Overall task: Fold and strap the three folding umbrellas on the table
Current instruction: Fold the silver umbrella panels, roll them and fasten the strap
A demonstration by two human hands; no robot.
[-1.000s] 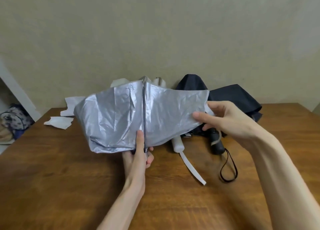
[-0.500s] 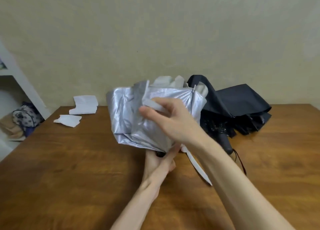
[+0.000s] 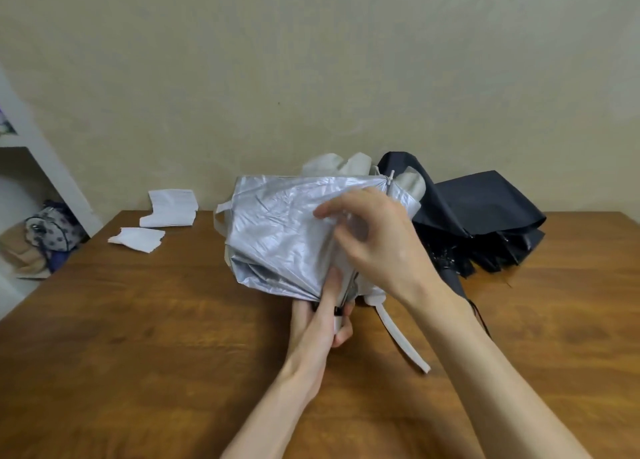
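left hand [image 3: 317,323] gripping silver umbrella [image 3: 277,237], right hand [image 3: 377,244] pinching

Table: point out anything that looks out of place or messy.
Two crumpled white papers lie loose at the far left of the table, away from the work. The black umbrella sprawls unfolded behind the silver umbrella, whose loose strap trails on the table. Nothing looks torn or spilled.

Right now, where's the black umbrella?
In the head view the black umbrella lies unfolded on the table, far right, just behind the silver umbrella and the right hand.
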